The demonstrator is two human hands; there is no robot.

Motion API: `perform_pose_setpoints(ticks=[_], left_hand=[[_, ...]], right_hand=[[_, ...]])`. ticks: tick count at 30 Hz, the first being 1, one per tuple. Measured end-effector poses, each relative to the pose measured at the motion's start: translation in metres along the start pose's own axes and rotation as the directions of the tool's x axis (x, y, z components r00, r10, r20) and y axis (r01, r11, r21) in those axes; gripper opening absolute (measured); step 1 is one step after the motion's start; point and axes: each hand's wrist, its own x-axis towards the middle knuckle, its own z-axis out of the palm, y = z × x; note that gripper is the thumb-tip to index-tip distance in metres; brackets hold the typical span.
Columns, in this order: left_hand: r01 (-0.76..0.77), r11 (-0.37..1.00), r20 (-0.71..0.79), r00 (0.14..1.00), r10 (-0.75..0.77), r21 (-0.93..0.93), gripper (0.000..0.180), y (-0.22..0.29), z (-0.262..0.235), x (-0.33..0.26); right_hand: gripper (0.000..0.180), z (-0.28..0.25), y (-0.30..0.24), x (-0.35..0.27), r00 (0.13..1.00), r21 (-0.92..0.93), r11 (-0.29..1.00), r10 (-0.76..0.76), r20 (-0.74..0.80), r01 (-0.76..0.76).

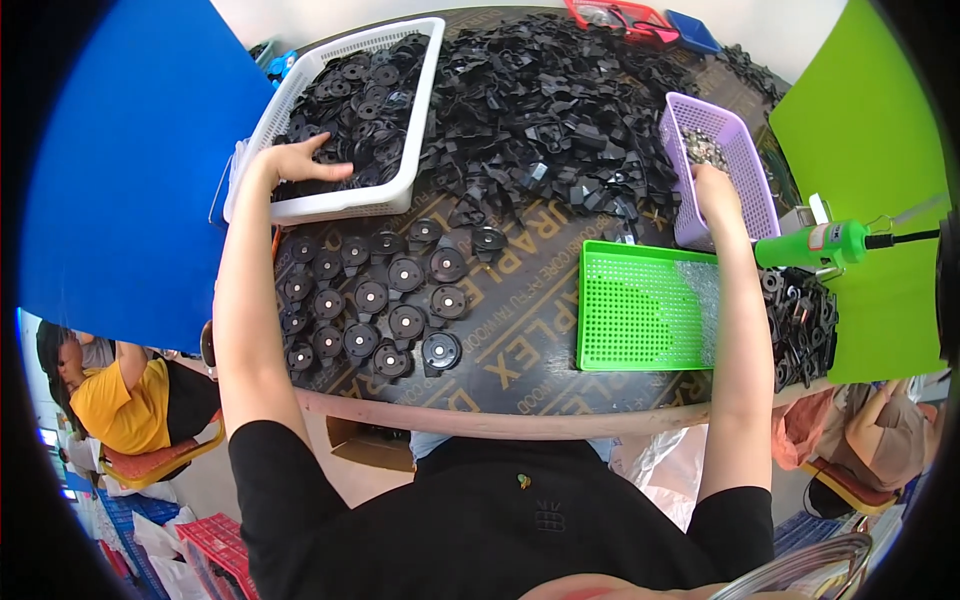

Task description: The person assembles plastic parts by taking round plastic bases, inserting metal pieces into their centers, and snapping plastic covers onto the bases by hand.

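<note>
My left hand (pixel 305 162) is in the left basket (pixel 426 110), at the discs (pixel 370 105); rounds (pixel 370 297) in rows on the table (pixel 530 335) before it. Parts heap (pixel 560 110) lies between that and the right basket (pixel 745 150), my right hand (pixel 712 190) inside. Tray (pixel 630 310) in front, clips (pixel 803 325) right of it, tool (pixel 820 245) behind clips.

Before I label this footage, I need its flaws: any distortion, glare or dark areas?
Head view: fisheye bends the table's front edge, and black vignetting fills the corners; also in the head view, small bright glints dot the heaped black parts.
</note>
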Motion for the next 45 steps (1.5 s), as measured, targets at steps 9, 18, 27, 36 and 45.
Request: perform_pose_setpoints(ticks=[9,18,27,36,45], left_hand=[[-0.078,0.997,-0.201,0.977,0.075,-0.007,0.099,-0.017,0.019,0.002],[-0.179,0.984,-0.578,0.804,0.143,-0.005,0.057,-0.011,0.037,-0.004],[-0.085,0.993,-0.785,0.620,-0.009,-0.079,0.051,-0.012,0.020,-0.002],[-0.033,0.984,-0.890,0.432,-0.145,-0.176,0.045,-0.004,0.008,-0.002],[-0.664,0.630,-0.861,0.508,-0.012,-0.401,0.032,0.081,0.009,-0.053]], right_hand=[[0.024,0.008,0.000,0.005,0.999,0.066,0.998,-0.001,-0.039,0.004],[0.021,0.010,0.004,0.002,0.998,0.137,0.990,-0.026,-0.049,0.033],[0.019,0.014,0.004,0.006,0.990,0.174,0.982,-0.051,-0.134,0.074],[0.021,0.018,0.011,0.009,0.992,0.179,0.980,-0.070,-0.106,0.089],[0.019,0.011,0.005,0.002,0.981,0.144,0.985,-0.065,-0.184,0.092]])
